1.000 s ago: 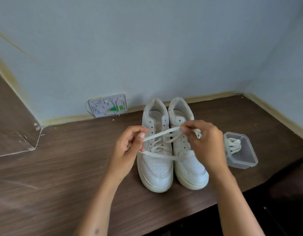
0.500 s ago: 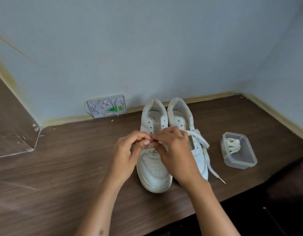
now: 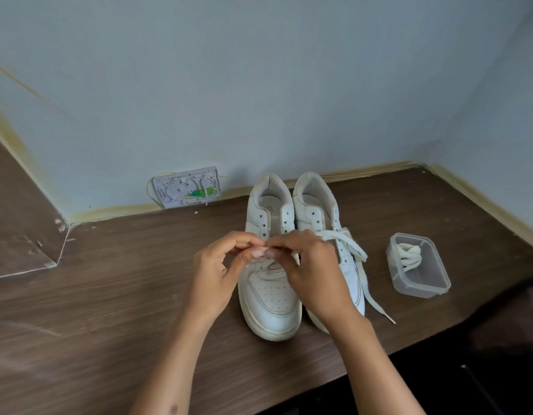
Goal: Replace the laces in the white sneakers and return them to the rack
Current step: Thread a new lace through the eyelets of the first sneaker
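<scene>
Two white sneakers stand side by side on the brown wooden surface, toes toward me: the left sneaker point(image 3: 271, 295) and the right sneaker point(image 3: 316, 211). My left hand point(image 3: 220, 274) and my right hand point(image 3: 313, 271) meet over the left sneaker's eyelets, fingertips pinching a lace end between them. The white lace point(image 3: 358, 259) trails from under my right hand across the right sneaker and down onto the surface, its tip lying at the right. My right hand hides the right sneaker's toe.
A clear plastic box point(image 3: 420, 286) holding a bundled white lace point(image 3: 408, 256) sits to the right of the shoes. A grey wall plate point(image 3: 187, 187) with green wiring leans at the wall's base. The wooden surface's front edge point(image 3: 378, 354) drops off near my arms.
A second ago my hands held the lace stretched wide above the shoes. They have come together over the left sneaker, and one lace end dropped across the right sneaker.
</scene>
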The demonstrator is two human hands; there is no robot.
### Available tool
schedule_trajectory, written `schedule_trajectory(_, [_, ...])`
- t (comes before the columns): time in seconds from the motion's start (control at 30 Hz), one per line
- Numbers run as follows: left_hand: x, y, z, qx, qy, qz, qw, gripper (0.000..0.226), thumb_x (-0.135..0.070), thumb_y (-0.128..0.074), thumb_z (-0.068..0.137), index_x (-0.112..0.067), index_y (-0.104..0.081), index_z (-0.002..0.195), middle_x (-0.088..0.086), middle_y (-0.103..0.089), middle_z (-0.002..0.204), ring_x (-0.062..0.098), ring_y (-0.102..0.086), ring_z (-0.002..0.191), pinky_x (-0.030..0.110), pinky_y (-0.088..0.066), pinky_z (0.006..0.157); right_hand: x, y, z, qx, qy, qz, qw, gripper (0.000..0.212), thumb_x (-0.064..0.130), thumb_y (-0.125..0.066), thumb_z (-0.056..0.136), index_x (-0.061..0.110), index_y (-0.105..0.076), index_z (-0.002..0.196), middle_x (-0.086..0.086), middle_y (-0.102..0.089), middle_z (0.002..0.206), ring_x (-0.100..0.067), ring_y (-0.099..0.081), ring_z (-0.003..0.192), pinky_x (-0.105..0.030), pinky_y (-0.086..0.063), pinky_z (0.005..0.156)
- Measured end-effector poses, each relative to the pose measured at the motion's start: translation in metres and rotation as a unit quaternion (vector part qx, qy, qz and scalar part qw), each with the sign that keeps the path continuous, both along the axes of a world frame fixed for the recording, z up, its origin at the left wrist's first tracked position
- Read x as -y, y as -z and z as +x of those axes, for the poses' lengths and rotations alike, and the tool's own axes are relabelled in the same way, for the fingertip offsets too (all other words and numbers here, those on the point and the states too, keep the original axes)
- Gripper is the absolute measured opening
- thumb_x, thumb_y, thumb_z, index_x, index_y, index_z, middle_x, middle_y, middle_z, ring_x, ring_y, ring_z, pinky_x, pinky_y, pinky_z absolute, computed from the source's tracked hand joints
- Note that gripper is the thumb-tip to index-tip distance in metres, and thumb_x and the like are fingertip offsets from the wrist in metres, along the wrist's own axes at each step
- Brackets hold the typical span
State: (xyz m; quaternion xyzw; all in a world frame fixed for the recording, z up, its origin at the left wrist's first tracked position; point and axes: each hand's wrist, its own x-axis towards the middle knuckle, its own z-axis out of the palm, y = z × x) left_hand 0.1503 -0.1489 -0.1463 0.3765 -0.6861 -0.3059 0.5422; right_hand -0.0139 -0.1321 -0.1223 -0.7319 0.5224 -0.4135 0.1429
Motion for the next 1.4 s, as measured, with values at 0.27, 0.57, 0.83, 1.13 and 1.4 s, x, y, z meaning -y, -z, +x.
schedule_trajectory(0.27, [0.005, 0.005, 0.0, -0.042, -0.038, 0.013, 0.998, 0.015, -0.01, -0.071, 0.083, -0.018, -0.071, 0.096, -0.007, -0.069, 0.095, 0.011, -0.069, 0.091, 0.016, -0.051, 0.082, 0.004, 0.003, -0.021, -0.012, 0.103, -0.023, 0.994, 0.017, 0.006, -0.072, 0.085, 0.019, -0.075, 0.095, 0.01, -0.069, 0.083, -0.011, -0.061, 0.079, -0.035, -0.053, 0.073])
schedule_trajectory(0.57, [0.001, 0.001, -0.007, -0.05, -0.038, 0.013, 0.998, 0.02, -0.017, -0.073, 0.08, -0.023, -0.07, 0.098, -0.011, -0.073, 0.092, 0.009, -0.07, 0.089, 0.016, -0.052, 0.082, 0.002, 0.008, 0.002, -0.116, 0.056, -0.089, 0.988, 0.019, 0.021, -0.074, 0.083, 0.027, -0.075, 0.101, 0.015, -0.07, 0.086, -0.013, -0.052, 0.083, -0.033, -0.034, 0.075])
schedule_trajectory(0.83, [0.001, 0.002, -0.014, -0.066, -0.055, 0.011, 0.996, 0.022, -0.01, -0.072, 0.082, -0.026, -0.072, 0.098, -0.007, -0.072, 0.094, 0.012, -0.07, 0.086, 0.018, -0.053, 0.077, 0.003, 0.005, -0.008, -0.116, 0.068, -0.1, 0.986, 0.025, 0.03, -0.077, 0.08, 0.028, -0.074, 0.105, 0.017, -0.071, 0.092, -0.013, -0.052, 0.095, -0.028, -0.025, 0.078])
schedule_trajectory(1.13, [0.006, 0.008, -0.019, 0.062, -0.127, -0.091, 0.986, 0.04, 0.005, -0.059, 0.091, -0.026, -0.068, 0.114, 0.0, -0.061, 0.119, 0.013, -0.06, 0.107, 0.037, -0.051, 0.092, 0.007, 0.006, -0.012, -0.058, 0.084, -0.072, 0.992, 0.027, 0.015, -0.078, 0.08, 0.035, -0.075, 0.098, 0.022, -0.065, 0.078, -0.008, -0.051, 0.087, -0.032, -0.028, 0.078])
schedule_trajectory(1.4, [0.01, 0.026, -0.013, 0.373, -0.166, -0.043, 0.912, 0.075, -0.002, -0.063, 0.089, -0.049, -0.034, 0.14, 0.003, -0.011, 0.164, 0.042, -0.015, 0.147, 0.068, -0.016, 0.113, 0.008, 0.006, -0.032, -0.023, 0.058, -0.009, 0.998, 0.023, 0.029, -0.065, 0.093, 0.039, -0.07, 0.112, 0.018, -0.067, 0.08, -0.004, -0.048, 0.098, -0.022, -0.024, 0.091])
